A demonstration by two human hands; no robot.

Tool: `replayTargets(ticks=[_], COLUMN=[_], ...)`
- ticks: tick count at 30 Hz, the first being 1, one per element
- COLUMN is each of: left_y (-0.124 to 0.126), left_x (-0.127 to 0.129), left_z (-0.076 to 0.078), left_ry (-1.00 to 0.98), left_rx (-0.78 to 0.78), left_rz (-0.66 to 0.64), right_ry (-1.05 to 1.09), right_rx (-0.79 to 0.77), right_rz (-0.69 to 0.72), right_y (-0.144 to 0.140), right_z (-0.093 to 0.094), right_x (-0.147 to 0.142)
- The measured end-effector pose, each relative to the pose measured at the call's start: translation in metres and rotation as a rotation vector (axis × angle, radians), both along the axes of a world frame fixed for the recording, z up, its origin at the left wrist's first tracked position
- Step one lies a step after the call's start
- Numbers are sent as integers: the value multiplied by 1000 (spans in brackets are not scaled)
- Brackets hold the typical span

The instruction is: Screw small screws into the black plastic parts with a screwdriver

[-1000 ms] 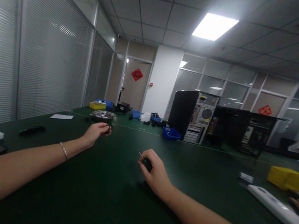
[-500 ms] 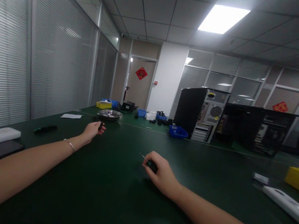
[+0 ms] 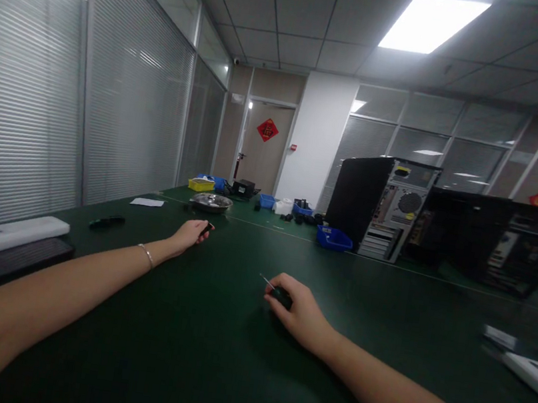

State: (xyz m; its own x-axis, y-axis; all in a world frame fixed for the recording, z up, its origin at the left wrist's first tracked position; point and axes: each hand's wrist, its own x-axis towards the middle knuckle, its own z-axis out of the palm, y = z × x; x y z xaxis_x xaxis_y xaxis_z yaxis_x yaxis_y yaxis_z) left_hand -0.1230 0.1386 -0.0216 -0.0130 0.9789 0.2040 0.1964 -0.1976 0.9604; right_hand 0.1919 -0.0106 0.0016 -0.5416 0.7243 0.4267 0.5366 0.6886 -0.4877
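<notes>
Left hand point(image 3: 191, 233) is stretched far forward over the green tabletop point(image 3: 206, 354), grip closed on a small black part point(image 3: 205, 228) held just clear of the surface. The metal bowl point(image 3: 211, 201) is the landmark: the part sits just short of it, on the person's side, and the left hand is by far the nearer one. The part's long axis is too small to judge.

Right hand point(image 3: 298, 310) rests well back from the bowl, grip clamped on a small screwdriver point(image 3: 276, 291), its thin shaft pointing up and left, roughly toward the bowl.
</notes>
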Motion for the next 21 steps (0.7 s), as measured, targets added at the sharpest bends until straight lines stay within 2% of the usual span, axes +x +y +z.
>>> replayTargets(ticks=[3, 5, 6, 10, 14, 21], left_y=[-27, -50, -61, -91, -97, -96], left_x=[30, 52, 61, 86, 89, 88], left_z=[5, 9, 11, 18, 22, 20], left_ry=[59, 167, 239, 326, 357, 369], left_rx=[-23, -23, -4, 134, 205, 205], left_rz=[-146, -319, -410, -595, -648, -674], right_ry=[33, 60, 68, 62, 43, -12], right_rx=[-42, -53, -55, -37, 24, 87], right_rz=[-40, -45, -46, -52, -19, -14], right_y=[3, 4, 4, 3, 3, 2], right_z=[-2, -3, -3, -4, -4, -2], right_x=[2, 3, 3, 4, 5, 5])
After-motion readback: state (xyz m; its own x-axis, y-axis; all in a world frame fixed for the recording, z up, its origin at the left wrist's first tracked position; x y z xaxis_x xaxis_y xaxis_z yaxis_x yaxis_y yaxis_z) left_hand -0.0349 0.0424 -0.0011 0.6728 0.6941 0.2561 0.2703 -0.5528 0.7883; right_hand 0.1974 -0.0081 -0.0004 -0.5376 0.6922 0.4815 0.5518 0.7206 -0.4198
